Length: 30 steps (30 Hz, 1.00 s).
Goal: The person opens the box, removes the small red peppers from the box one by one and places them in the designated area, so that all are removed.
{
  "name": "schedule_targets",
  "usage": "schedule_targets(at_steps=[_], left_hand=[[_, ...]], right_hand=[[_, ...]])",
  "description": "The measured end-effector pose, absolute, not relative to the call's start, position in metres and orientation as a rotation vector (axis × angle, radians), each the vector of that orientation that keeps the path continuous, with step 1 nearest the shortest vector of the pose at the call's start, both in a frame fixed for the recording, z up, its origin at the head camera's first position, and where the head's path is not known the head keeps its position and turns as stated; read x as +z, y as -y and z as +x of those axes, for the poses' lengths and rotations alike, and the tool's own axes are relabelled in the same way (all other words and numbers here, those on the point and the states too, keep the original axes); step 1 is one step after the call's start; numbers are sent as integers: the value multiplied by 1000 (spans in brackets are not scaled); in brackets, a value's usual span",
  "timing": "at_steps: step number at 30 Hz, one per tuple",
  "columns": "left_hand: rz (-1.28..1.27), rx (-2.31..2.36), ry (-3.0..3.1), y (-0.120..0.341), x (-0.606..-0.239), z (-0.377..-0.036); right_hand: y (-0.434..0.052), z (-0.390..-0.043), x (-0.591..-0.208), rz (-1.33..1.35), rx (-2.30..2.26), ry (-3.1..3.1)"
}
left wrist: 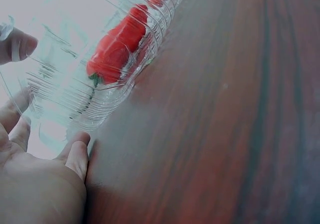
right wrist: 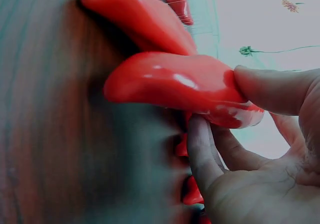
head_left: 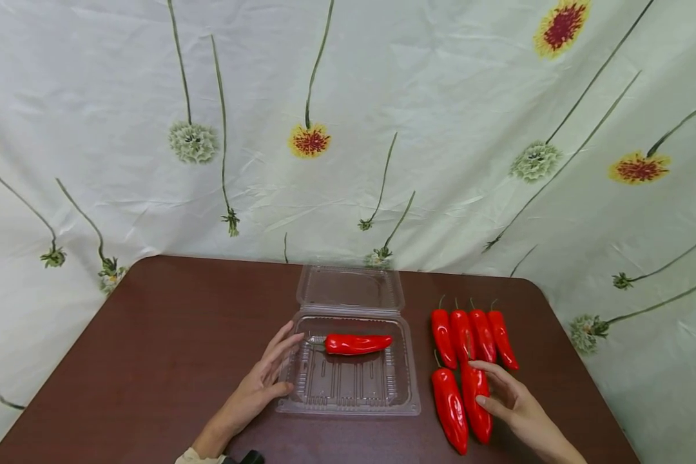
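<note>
One red pepper [head_left: 356, 343] already lies in your open clear clamshell box [head_left: 348, 386]; six remain on the worktop [head_left: 168, 335] to its right. Your right hand [head_left: 516, 403] has its fingers pinched on the glossy, smooth pepper [head_left: 477, 399] nearest it, while your left hand [head_left: 261, 383] rests straight-fingered against the box's left edge.
</note>
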<state>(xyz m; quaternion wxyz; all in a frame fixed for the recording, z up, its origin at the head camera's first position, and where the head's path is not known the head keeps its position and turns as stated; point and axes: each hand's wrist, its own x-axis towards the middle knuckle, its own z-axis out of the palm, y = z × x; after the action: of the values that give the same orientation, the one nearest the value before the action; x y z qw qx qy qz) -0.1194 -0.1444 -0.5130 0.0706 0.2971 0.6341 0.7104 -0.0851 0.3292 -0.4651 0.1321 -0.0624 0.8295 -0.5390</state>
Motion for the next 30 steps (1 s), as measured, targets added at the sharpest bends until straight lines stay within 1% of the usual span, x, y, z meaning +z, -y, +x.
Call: schedule_targets(at_steps=[5, 10, 17, 30], left_hand=[[883, 2139, -1908, 145, -514, -118], [880, 2142, -1900, 145, -514, -118], [933, 2159, -1884, 144, -514, -120], [914, 2150, -1896, 145, -515, -120]], right_hand=[[-332, -84, -470, -267, -1573, -2397], [-337, -84, -474, -300, -1574, -2372], [-342, -86, -474, -268, -1516, -2363], [-338, -86, -474, -253, -1439, -2392]])
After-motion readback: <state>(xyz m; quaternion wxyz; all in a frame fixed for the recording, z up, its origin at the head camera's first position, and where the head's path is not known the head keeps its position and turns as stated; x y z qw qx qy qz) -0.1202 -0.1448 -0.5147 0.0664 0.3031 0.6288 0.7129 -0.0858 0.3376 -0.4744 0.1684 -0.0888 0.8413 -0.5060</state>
